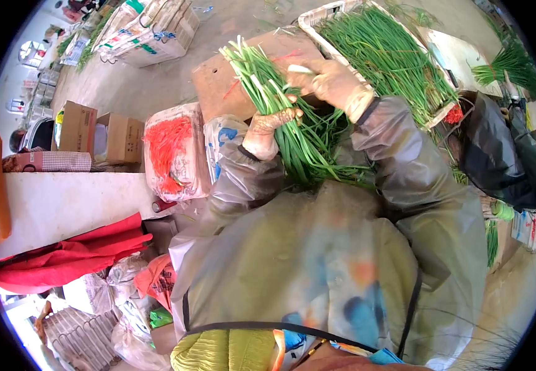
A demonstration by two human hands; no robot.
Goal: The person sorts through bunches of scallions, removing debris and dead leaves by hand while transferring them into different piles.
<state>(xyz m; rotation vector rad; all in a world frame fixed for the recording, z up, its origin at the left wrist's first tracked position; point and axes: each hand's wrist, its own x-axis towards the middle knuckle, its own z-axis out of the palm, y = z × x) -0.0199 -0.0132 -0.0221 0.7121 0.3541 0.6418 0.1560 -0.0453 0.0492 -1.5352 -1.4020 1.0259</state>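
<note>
My left hand, in a thin pale glove, is wrapped round a bunch of scallions. Their white ends point up and away to the left; the green leaves hang toward my lap. To the right of the stalks, my right hand, gloved too, has its fingers curled together. A short whitish tip shows at those fingers; I cannot tell whether it is a stalk end or part of the glove. Beneath both hands lies a brown board with thin red ties on it.
A white crate heaped with scallions stands at the far right. Red ties lie on a wrapped pack to my left. Further off are stacked crates, cardboard boxes and a white tabletop with red cloth.
</note>
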